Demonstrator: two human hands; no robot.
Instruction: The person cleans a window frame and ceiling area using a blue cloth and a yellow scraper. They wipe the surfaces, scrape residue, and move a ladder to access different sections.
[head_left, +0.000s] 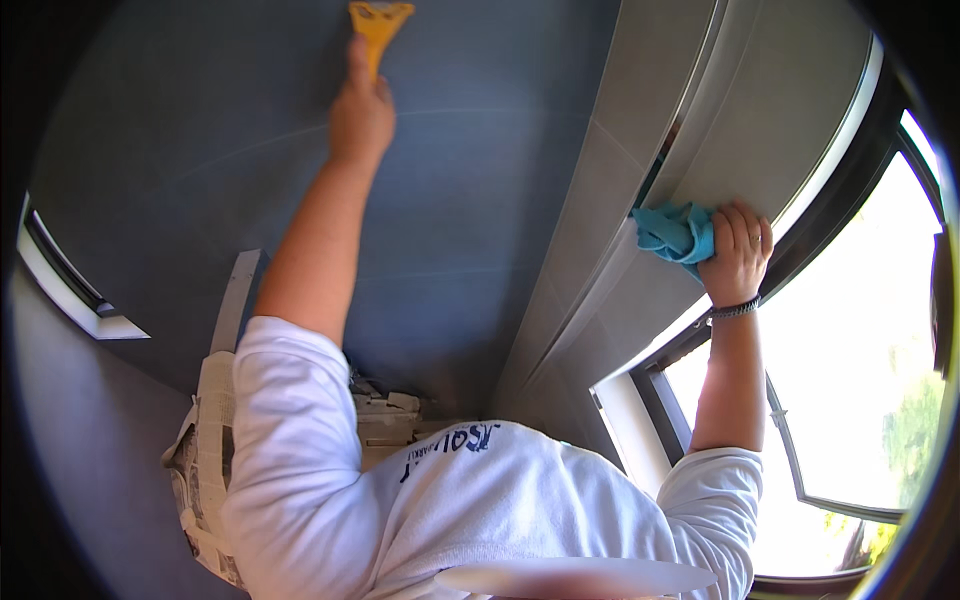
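Note:
My left hand (364, 120) is raised high on the left and grips the handle of a yellow scraper (379, 26). The scraper's wide head lies at the picture's top edge, over a dark blue-grey wall panel (465, 172) with faint pale lines across it. My right hand (739, 244), with a ring and a dark bracelet, clutches a bunched blue cloth (675, 234). That cloth rests at a long metal-edged ledge (600, 277) running along the grey-beige tiled wall (765, 127), near a narrow dark slot.
An open window (840, 345) with a dark frame lets in bright light on the right. Something wrapped in newspaper (206, 457) stands at the left by a grey upright strip (236, 300). Pale scraps (394, 405) lie low behind my body. Another framed opening (71, 281) shows far left.

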